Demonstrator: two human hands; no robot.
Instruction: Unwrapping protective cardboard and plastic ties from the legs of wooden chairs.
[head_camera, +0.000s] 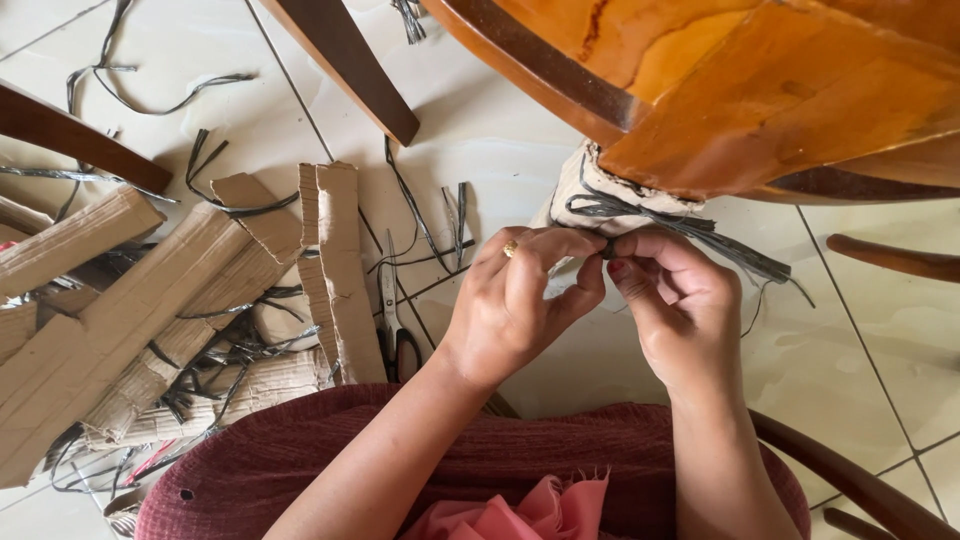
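My left hand (520, 295) and my right hand (672, 295) meet at a knot of grey plastic twine (640, 212). The twine is wound around pale cardboard wrapping (575, 185) on a leg of an orange-brown wooden chair (760, 90). Thumb and forefinger of each hand pinch the twine where the fingertips touch. A loose tail of twine (745, 262) trails to the right of my right hand. A gold ring sits on a finger of my left hand.
Scissors (393, 325) lie on the tiled floor left of my left hand. Folded corrugated cardboard pieces (150, 310) and loose twine scraps (215, 360) are piled at the left. Dark wooden chair legs (350, 65) cross the top left, and another curved wooden piece (860, 480) lies at bottom right.
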